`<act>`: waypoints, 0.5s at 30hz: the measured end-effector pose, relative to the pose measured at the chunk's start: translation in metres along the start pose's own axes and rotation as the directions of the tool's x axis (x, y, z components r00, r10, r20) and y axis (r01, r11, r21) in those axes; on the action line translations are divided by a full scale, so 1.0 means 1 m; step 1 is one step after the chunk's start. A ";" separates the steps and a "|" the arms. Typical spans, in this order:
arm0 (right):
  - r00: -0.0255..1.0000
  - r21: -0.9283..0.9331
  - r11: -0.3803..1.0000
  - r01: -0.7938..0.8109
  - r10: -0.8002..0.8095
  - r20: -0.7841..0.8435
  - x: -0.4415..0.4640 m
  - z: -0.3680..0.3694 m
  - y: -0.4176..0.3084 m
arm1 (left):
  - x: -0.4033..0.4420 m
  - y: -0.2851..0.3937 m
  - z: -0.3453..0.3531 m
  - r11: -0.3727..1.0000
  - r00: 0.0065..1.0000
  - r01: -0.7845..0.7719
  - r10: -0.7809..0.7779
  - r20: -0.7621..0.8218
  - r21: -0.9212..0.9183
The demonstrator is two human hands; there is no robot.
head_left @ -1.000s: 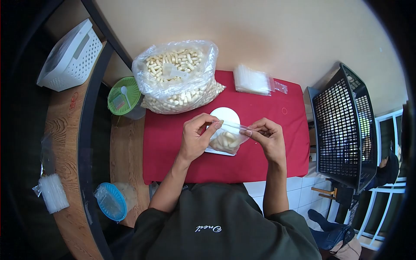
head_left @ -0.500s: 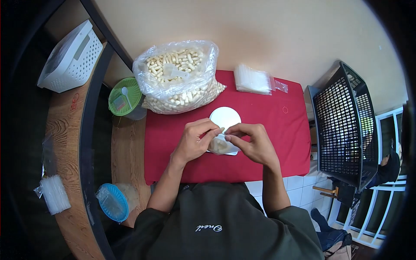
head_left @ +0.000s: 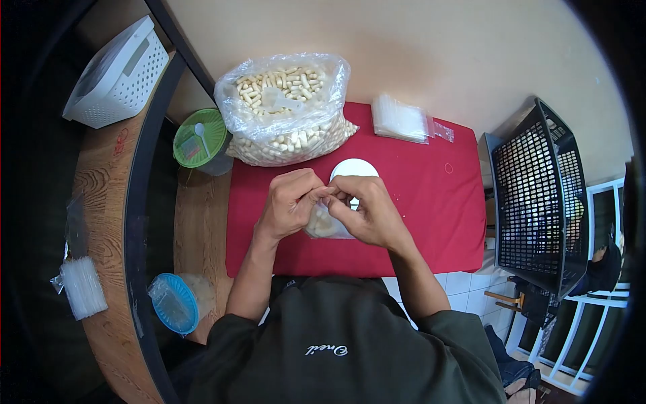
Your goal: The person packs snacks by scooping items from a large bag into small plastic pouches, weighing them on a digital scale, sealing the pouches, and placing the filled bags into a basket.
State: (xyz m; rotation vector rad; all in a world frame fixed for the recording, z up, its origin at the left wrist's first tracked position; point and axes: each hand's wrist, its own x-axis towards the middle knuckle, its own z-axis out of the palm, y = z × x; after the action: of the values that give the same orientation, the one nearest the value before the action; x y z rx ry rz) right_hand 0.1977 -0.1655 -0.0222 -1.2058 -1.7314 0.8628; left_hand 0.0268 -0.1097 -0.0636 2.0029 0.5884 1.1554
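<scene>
Between my hands hangs a small clear plastic bag (head_left: 326, 225) with pale capsules in it. My left hand (head_left: 291, 200) pinches its top edge from the left. From the right, my right hand (head_left: 367, 207) pinches the same edge, and the fingertips of both hands meet there. Just beyond them is a round white plate-like top (head_left: 354, 168), partly hidden by my fingers; it looks like a small scale. Behind my left hand stands a large open clear bag (head_left: 289, 145) full of cream capsules, with a translucent scoop (head_left: 279, 99) lying on them.
A stack of clear plastic bags (head_left: 400, 120) lies at the back of the red-covered table (head_left: 431, 202). On the right stands a black crate (head_left: 535, 195). To the left are a green-lidded bucket (head_left: 200, 138), a blue-rimmed container (head_left: 176, 303) and a white basket (head_left: 121, 77) on a wooden shelf.
Both hands have moved slightly left and toward me with the small bag, away from the white round top. My fingertips have come closer together at the bag's edge.
</scene>
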 end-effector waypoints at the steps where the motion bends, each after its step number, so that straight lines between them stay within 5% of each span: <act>1: 1.000 0.002 1.000 0.002 -0.002 -0.001 -0.002 0.001 -0.001 | -0.003 -0.001 0.001 1.000 0.999 -0.021 0.021 -0.033 0.005; 3: 0.995 0.037 0.995 -0.091 0.089 0.042 -0.008 0.001 -0.002 | -0.007 -0.005 0.000 0.999 0.997 -0.043 0.044 -0.068 0.013; 5: 0.986 0.021 0.989 -0.149 0.147 0.079 -0.017 -0.003 -0.013 | -0.013 -0.010 -0.009 0.999 0.960 0.051 -0.052 -0.274 -0.013; 7: 0.973 0.006 0.980 -0.198 0.196 0.117 -0.028 -0.003 -0.017 | -0.016 -0.019 -0.018 0.997 0.961 0.074 -0.069 -0.267 0.010; 9: 0.975 0.035 0.979 -0.200 0.195 0.111 -0.043 -0.002 -0.014 | -0.018 -0.026 -0.019 0.996 0.923 -0.080 0.087 -0.375 0.036; 11: 0.979 0.024 0.988 -0.155 0.150 0.136 -0.065 -0.008 -0.009 | -0.032 -0.043 -0.047 0.966 0.835 0.083 -0.202 -0.512 -0.246; 13: 0.982 0.016 0.995 -0.099 0.095 0.161 -0.065 -0.016 -0.002 | -0.032 -0.034 -0.066 0.988 0.857 0.101 -0.146 -0.494 -0.117; 15: 0.973 0.024 0.974 -0.224 0.222 0.068 -0.066 -0.022 -0.003 | -0.037 -0.023 -0.060 0.856 0.924 0.196 -0.325 -0.202 -0.478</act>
State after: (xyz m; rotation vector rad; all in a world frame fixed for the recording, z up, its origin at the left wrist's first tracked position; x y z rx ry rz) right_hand 0.2294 -0.2279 -0.0264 -1.3834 -1.6471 1.0692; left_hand -0.0445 -0.0985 -0.0822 1.3296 0.6423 1.2725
